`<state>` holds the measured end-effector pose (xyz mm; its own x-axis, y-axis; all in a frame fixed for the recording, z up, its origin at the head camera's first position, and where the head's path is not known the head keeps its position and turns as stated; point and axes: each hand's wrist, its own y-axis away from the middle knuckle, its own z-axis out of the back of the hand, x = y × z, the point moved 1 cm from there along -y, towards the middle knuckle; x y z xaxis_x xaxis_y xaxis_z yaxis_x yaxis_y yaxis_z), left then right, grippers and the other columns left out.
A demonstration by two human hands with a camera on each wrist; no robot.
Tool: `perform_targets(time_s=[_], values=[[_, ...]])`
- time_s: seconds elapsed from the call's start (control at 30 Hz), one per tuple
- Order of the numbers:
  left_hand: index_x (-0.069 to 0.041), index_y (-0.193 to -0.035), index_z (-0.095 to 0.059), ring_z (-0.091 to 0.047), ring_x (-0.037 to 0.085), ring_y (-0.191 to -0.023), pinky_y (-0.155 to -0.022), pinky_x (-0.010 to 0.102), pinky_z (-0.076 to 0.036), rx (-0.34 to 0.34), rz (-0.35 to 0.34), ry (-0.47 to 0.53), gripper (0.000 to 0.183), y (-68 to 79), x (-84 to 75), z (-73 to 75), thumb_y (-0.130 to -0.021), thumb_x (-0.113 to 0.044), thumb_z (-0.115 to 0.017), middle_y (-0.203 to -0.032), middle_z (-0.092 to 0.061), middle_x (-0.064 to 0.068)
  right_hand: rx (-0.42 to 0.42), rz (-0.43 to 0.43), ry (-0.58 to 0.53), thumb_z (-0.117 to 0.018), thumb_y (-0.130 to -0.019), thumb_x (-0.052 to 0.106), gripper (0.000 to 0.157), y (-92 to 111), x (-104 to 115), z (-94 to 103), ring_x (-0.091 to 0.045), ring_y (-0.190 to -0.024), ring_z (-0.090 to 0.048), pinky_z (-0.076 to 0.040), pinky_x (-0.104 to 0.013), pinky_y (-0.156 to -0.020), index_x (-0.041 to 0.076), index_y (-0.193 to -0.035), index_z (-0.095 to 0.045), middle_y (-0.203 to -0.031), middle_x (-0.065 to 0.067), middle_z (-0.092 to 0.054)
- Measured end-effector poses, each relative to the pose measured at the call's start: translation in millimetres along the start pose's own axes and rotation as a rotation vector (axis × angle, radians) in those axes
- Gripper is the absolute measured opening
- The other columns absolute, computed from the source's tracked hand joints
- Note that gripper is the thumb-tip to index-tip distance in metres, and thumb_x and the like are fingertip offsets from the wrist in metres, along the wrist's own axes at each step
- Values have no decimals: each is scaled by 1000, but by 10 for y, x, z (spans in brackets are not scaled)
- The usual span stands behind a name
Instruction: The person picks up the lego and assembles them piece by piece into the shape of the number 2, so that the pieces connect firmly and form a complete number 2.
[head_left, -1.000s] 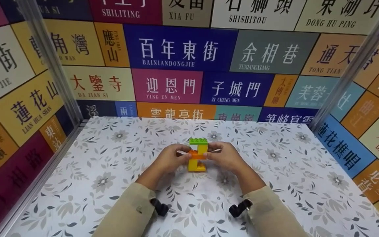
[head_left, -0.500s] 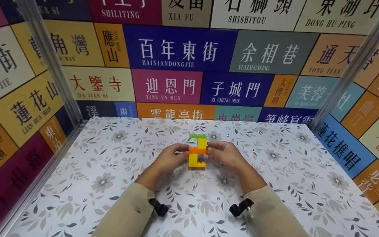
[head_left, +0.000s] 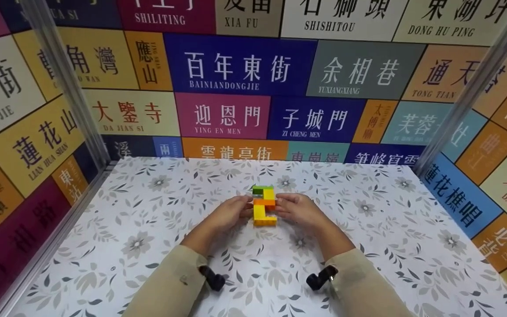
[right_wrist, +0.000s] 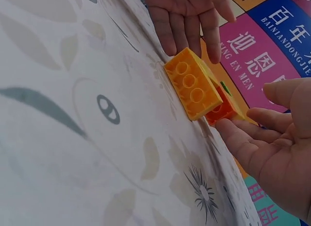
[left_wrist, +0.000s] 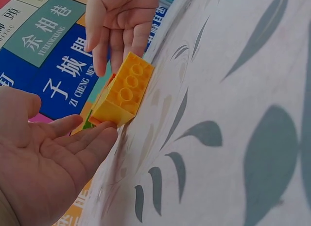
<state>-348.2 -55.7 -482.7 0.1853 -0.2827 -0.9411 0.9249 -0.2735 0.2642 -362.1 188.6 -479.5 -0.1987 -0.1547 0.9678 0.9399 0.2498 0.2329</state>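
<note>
A small stack of toy bricks point(head_left: 264, 206) lies on the flowered tablecloth point(head_left: 148, 229), its green end point(head_left: 260, 190) pointing away from me. An orange brick point(head_left: 265, 204) sits mid-stack and the yellow base point(head_left: 265, 219) is nearest me. My left hand point(head_left: 234, 211) is open at the stack's left side, its straight fingers point(left_wrist: 95, 138) at the yellow base point(left_wrist: 124, 92). On the other side my right hand point(head_left: 295, 208) is open too, its fingers point(right_wrist: 238, 138) by the orange brick point(right_wrist: 221, 108). The yellow base point(right_wrist: 193, 86) shows its round holes.
Colourful sign panels point(head_left: 240, 66) wall the table at the back and on both sides. Metal posts point(head_left: 66, 83) stand at the rear corners. The tablecloth stretches bare around the hands. A black wrist mount point(head_left: 213, 278) sits on each beige sleeve.
The stack stood upright, pinched between both hands. It has since tipped back and come down onto the cloth, and both hands have loosened to straight fingers beside it.
</note>
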Motion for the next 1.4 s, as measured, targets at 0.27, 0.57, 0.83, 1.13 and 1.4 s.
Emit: perform_targets(time_s=[0.27,0.57,0.83,1.13,1.4], values=[[-11,-158,-50,-62,24,-142,-122,45,-47,2,30,134,53,-5,30,-38,-116,-41,-38,-156,-61,14,-13,-56,-91,-58,-112,20,49,-16,-4,-3,-29,-137,-66,-54,-38,-114,-1,-156,-50,-151,-21,-63],[-6,-159,-48,-55,32,-150,-125,47,-43,-32,-27,209,52,4,15,40,-117,-35,-41,-165,-50,19,-47,-43,-40,-61,-110,32,57,-4,68,82,-30,-145,-60,-49,-42,-120,3,-158,-48,-159,-18,-57],[-16,-160,-47,-49,26,-154,-130,51,-37,-100,-29,334,52,13,-94,194,-116,-43,-41,-165,-51,10,-91,5,-33,-58,-111,37,62,-4,196,261,-30,-149,-55,-46,-42,-123,3,-161,-43,-164,-18,-51],[-14,-165,-38,-48,31,-155,-129,51,-38,-176,-157,259,59,-120,-210,336,-115,-46,-39,-167,-50,11,-142,28,-57,-60,-110,41,62,-49,312,270,-27,-147,-57,-48,-40,-122,9,-161,-46,-161,-14,-56],[-12,-162,-44,-50,34,-153,-129,52,-35,-428,-263,-116,58,-136,-198,431,-116,-44,-34,-163,-54,12,-243,15,171,-57,-106,59,67,-59,352,252,-32,-149,-53,-39,-53,-128,19,-160,-50,-160,-9,-57]])
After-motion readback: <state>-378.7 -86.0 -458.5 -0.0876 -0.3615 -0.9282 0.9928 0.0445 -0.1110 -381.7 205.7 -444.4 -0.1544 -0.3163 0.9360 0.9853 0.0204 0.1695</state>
